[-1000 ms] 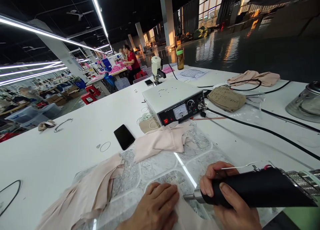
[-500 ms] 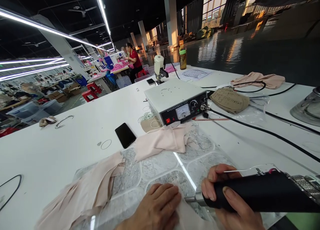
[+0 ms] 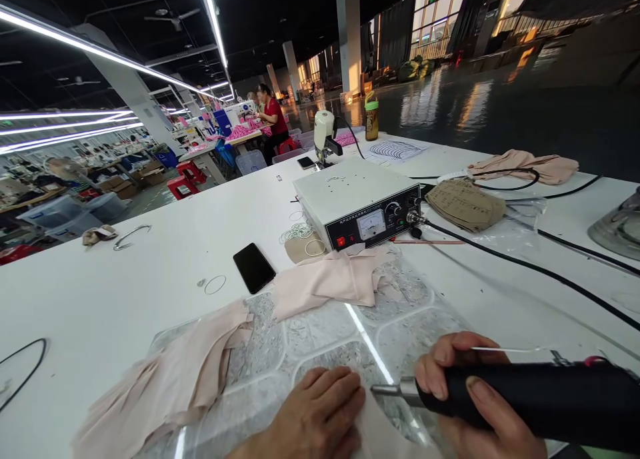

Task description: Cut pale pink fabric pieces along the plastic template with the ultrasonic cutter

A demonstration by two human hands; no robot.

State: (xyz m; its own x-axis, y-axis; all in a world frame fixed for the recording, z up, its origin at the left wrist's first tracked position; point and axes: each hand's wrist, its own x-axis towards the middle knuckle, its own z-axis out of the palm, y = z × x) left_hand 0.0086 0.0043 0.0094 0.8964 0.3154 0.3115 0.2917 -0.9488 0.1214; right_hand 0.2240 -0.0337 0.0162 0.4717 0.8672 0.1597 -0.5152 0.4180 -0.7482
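My left hand [image 3: 320, 412] lies on a pale pink-beige fabric piece [image 3: 383, 429], its fingers together and bent over the cloth; the fingertips' underside is hidden. In my right hand [image 3: 480, 392] is a black handheld ultrasonic tool [image 3: 540, 396] with a metal tip, fingers wrapped round its body. The tip points left, just beside my left fingers, above or at the fabric edge; contact cannot be told. Under the cloth is a clear-covered, grey marbled mat [image 3: 325, 326]. A fabric stack [image 3: 170, 379] lies to the left, more cut pieces [image 3: 325, 282] ahead.
A white control box [image 3: 355, 192] with dials stands ahead, its black cable [image 3: 525, 266] running right. A phone [image 3: 254, 268], brown card patterns [image 3: 467, 202], a glass jar [image 3: 617, 226] and a bottle [image 3: 371, 118] are on the white table. A person in red [image 3: 273, 116] sits at a distant sewing machine.
The ultrasonic tool and my right hand have shifted right, showing more of its metal tip. My left hand stays on the fabric. The camera view has moved slightly.
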